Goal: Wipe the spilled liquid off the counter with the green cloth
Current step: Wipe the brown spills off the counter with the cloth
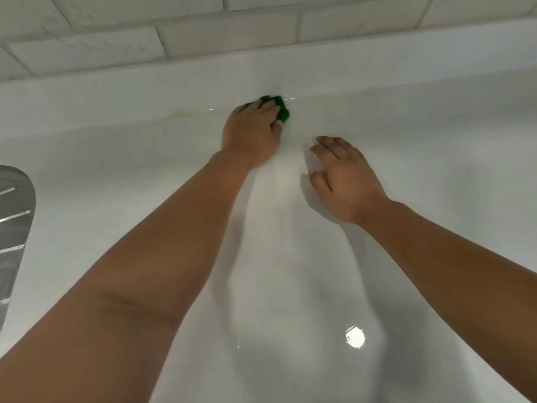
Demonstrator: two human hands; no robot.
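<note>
My left hand [250,130] reaches far across the white counter [290,286] and holds the bunched green cloth [281,107] down where the counter meets the raised back ledge. Only the cloth's far edge shows past my fingers. A faint yellowish streak of liquid [186,113] lies along that seam to the left of the cloth, and a fainter one runs to its right. My right hand [344,177] rests flat on the counter just to the right, fingers spread, holding nothing.
A white brick-tile wall [203,33] rises behind the ledge. A metal draining board with ridges [13,228] sits at the left edge. A bright lamp reflection [355,338] shines on the glossy counter near me.
</note>
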